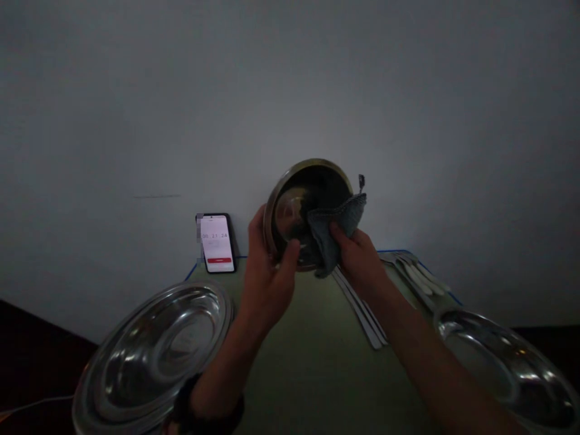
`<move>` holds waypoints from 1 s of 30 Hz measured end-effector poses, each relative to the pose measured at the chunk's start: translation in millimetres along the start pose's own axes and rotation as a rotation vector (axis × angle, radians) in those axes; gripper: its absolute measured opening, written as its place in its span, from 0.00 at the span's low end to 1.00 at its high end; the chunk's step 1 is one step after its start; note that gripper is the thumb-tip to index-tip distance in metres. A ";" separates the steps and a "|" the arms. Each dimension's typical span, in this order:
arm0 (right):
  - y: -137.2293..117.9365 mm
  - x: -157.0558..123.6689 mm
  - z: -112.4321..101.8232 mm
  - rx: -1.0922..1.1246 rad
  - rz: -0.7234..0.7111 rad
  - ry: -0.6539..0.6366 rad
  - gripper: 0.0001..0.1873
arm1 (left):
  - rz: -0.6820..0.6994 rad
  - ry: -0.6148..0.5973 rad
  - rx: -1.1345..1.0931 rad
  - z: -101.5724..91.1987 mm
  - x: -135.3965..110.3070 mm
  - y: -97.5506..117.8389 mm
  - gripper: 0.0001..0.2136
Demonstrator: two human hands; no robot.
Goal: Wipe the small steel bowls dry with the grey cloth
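Observation:
A round metal bowl (292, 208) is held up above the table, tilted so that its inside faces me. My left hand (272, 275) grips it at the left side, thumb over the near rim and fingers behind. In my right hand (362, 257) is a bunched grey-blue cloth (333, 232), pressed against the right side of the bowl and partly covering it. A small loop or tag sticks up from the cloth's upper corner. My right fingers are partly hidden behind the cloth.
Large stacked metal basins (154, 356) stand at the left, another metal basin (502, 362) at the right. A phone (218, 243) showing a timer leans on the wall (290, 78). Long metal utensils (362, 311) and pale-handled cutlery (421, 275) lie on the green table (312, 368).

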State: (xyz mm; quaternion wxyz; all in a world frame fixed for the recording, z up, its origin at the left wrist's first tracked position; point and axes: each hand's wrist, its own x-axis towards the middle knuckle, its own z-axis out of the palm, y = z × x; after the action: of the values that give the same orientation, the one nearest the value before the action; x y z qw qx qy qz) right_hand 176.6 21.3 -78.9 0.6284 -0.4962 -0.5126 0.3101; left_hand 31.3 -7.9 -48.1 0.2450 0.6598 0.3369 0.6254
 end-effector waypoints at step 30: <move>-5.2 -7.9 -1.3 -0.255 0.005 -0.097 0.20 | 0.030 -0.197 0.341 -36.9 14.7 14.9 0.26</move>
State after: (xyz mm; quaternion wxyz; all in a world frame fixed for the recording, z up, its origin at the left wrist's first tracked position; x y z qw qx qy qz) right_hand 175.0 12.2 -76.6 0.5342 -0.5576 -0.5763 0.2675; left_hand -3.2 -10.1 -23.7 0.1520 0.7546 0.4028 0.4951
